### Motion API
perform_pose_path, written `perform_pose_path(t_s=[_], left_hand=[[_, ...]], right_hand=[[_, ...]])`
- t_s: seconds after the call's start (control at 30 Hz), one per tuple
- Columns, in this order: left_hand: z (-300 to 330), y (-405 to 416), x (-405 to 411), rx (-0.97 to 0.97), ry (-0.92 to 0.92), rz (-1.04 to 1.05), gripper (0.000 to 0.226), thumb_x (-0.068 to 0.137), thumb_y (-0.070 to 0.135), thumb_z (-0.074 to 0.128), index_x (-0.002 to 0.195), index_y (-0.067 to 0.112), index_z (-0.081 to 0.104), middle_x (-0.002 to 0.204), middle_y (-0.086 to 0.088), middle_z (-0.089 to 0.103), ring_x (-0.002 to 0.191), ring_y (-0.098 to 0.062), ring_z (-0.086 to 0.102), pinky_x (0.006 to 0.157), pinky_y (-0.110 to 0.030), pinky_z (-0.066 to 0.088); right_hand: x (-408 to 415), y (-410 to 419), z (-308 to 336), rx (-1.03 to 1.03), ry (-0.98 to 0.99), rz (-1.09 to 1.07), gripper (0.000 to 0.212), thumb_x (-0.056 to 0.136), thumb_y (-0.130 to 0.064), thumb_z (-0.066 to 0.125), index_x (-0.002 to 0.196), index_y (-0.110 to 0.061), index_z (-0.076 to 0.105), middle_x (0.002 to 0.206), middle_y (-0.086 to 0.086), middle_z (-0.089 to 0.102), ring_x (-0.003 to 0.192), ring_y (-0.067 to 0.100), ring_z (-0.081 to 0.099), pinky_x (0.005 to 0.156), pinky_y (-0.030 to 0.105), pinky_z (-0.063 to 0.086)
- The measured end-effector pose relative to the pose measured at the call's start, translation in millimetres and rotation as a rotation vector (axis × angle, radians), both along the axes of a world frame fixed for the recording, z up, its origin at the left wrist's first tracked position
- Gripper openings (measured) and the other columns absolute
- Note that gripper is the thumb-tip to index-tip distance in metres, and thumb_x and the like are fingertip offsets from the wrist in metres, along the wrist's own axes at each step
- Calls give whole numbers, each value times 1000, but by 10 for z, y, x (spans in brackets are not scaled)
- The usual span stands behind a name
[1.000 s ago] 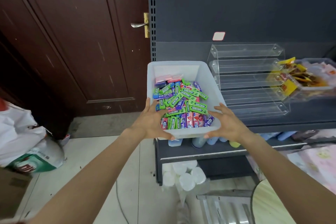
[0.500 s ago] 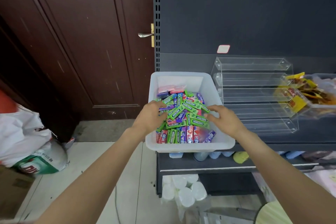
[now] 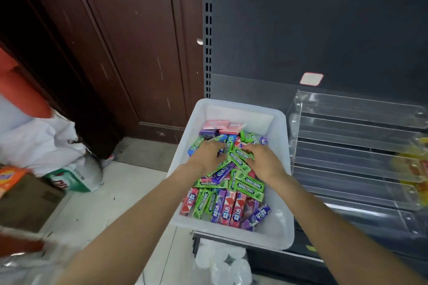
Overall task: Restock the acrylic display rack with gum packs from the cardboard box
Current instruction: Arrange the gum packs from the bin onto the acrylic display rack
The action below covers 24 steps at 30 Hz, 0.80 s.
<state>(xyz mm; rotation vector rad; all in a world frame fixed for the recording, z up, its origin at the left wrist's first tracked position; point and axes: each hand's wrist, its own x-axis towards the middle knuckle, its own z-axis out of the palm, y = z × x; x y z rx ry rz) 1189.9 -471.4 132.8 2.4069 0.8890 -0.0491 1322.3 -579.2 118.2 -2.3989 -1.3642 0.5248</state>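
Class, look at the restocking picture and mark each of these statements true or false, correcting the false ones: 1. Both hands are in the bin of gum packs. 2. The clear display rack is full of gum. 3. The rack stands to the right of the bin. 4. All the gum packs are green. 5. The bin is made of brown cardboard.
1. True: the left hand and right hand both rest among the gum packs.
2. False: the acrylic rack shows bare tiers, with no gum in them.
3. True.
4. False: green, red, purple and pink packs are mixed.
5. False: the bin is translucent white plastic.
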Motion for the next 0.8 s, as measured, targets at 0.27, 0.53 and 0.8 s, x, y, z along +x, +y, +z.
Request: perform_pose_path(t_s=[0.27, 0.53, 0.8], left_hand=[[-59, 59, 232, 99, 22, 44, 31, 82, 35, 69, 101, 10, 68, 110, -8, 62, 104, -26, 55, 91, -35, 45], [-121, 86, 216, -5, -69, -5, 14, 80, 22, 72, 90, 19, 62, 101, 2, 66, 102, -21, 58, 94, -41, 44], [73, -92, 176, -164, -525, 55, 12, 89, 7, 61, 99, 12, 64, 85, 6, 60, 77, -8, 54, 66, -4, 39]], right_hand=[[41, 87, -66, 10, -65, -40, 43, 87, -2, 59, 126, -19, 57, 118, 7, 59, 107, 24, 57, 91, 40, 49], [99, -146, 218, 130, -15, -162, 33, 90, -7, 58, 122, -14, 61, 121, 11, 56, 107, 23, 58, 97, 33, 46], [199, -838, 484, 392, 2, -310, 25, 85, -2, 64, 109, -10, 69, 101, 4, 63, 85, 12, 55, 76, 13, 38]])
